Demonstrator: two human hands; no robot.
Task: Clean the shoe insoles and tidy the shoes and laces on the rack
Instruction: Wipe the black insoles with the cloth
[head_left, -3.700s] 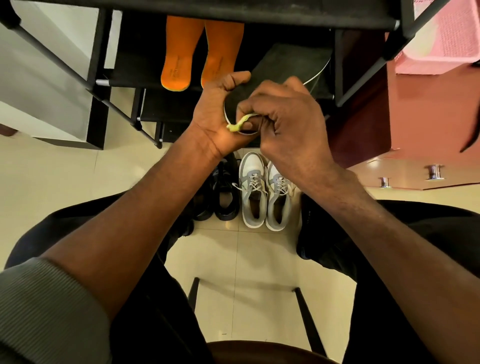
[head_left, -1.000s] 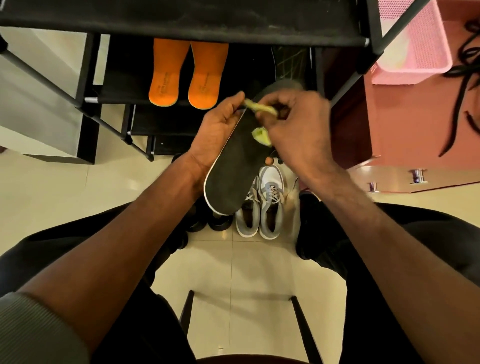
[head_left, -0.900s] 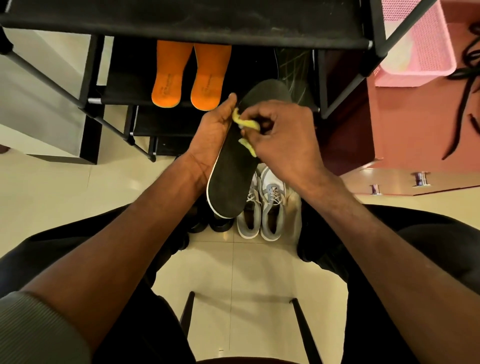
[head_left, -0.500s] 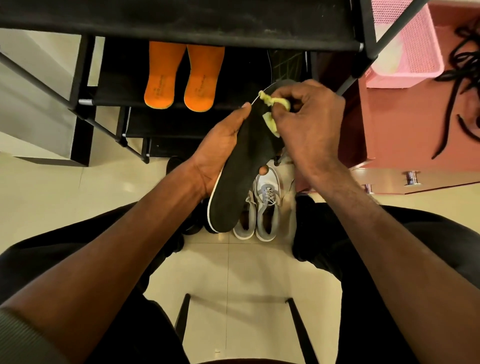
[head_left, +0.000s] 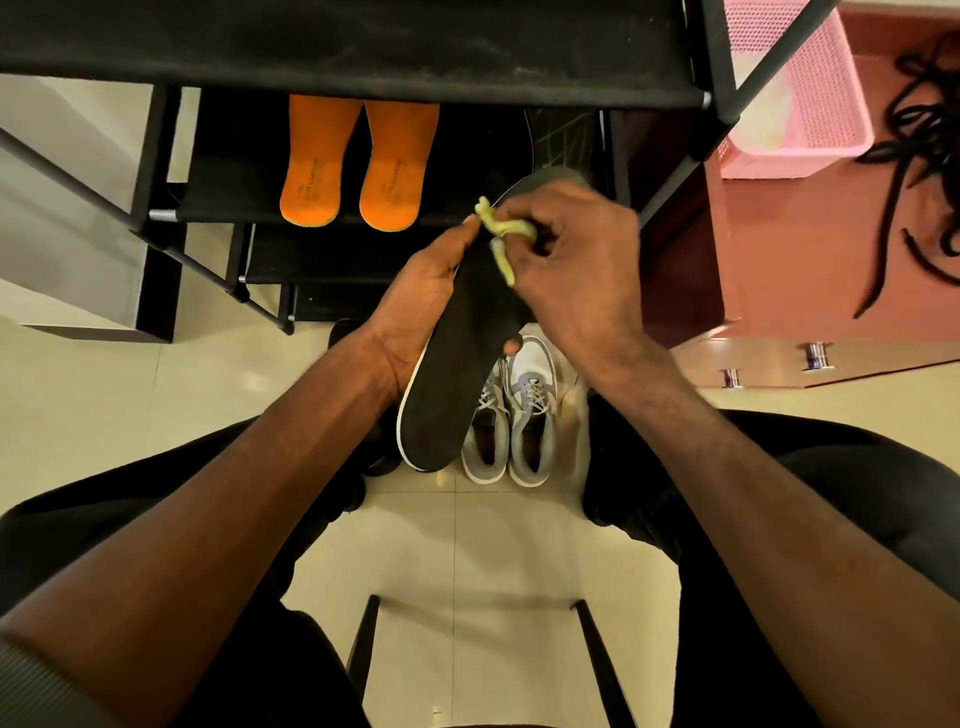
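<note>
My left hand (head_left: 415, 306) holds a black insole with a white rim (head_left: 452, 384) from beneath, one fingertip showing at its right edge. My right hand (head_left: 576, 265) pinches a small yellow-green cloth (head_left: 501, 236) against the insole's upper half. Two orange insoles (head_left: 358, 166) lie side by side on a shelf of the black shoe rack (head_left: 363, 67). Another dark insole (head_left: 558, 135) leans on the same shelf, to the right. A pair of grey and white sneakers (head_left: 511, 415) stands on the floor under my hands, partly hidden by the black insole.
Dark shoes (head_left: 363, 415) stand left of the sneakers, mostly hidden by my arm. A pink mesh basket (head_left: 795, 93) and black laces (head_left: 914, 156) lie on a reddish cabinet (head_left: 789, 249) at the right. My knees flank the tiled floor (head_left: 467, 561), with the black legs of my seat (head_left: 363, 660) below.
My right hand has rubbed the cloth up and down the upper half of the insole. Earlier the insole lay nearly end-on; now it is tilted with its heel towards me.
</note>
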